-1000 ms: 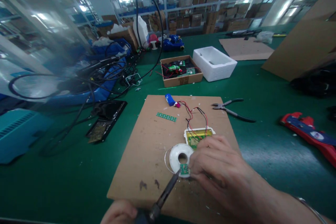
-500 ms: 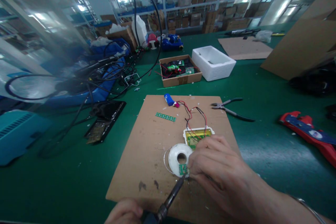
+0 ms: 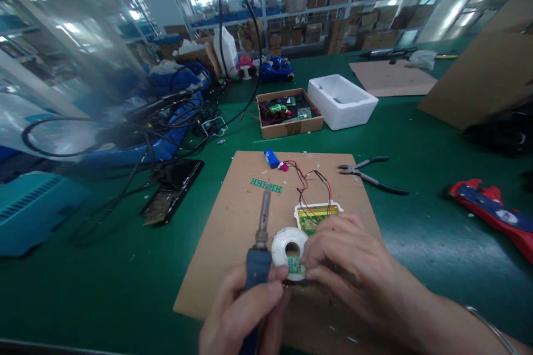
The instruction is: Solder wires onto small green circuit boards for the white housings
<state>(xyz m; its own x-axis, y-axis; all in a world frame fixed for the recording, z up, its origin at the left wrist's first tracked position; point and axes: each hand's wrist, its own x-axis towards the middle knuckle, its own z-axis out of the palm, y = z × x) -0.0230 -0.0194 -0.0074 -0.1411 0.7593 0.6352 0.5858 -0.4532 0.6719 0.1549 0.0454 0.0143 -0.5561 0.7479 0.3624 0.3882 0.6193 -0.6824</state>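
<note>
My left hand [image 3: 244,310] grips a soldering iron [image 3: 259,249] by its blue handle, with the metal shaft standing nearly upright. My right hand [image 3: 350,266] pinches a small green circuit board [image 3: 294,265] against the front of a white solder spool [image 3: 287,247]. The iron's tip is up and well away from that board. Just beyond my right fingers lies an open white case [image 3: 318,218] holding a yellow-green board, with red and black wires [image 3: 308,183] looping out of it. All of this is on a brown cardboard sheet [image 3: 216,283].
Long-nosed pliers [image 3: 366,173], a green board strip [image 3: 266,185] and a blue cylinder [image 3: 271,158] lie on the sheet. Beyond stand a cardboard tray of electronics [image 3: 289,113] and a white foam box [image 3: 341,101]. Black cables tangle at left on the green bench.
The soldering iron has swung from low and tilted toward the small board to nearly upright, its tip lifted away. My left hand has risen further into view. My right hand stays on the board.
</note>
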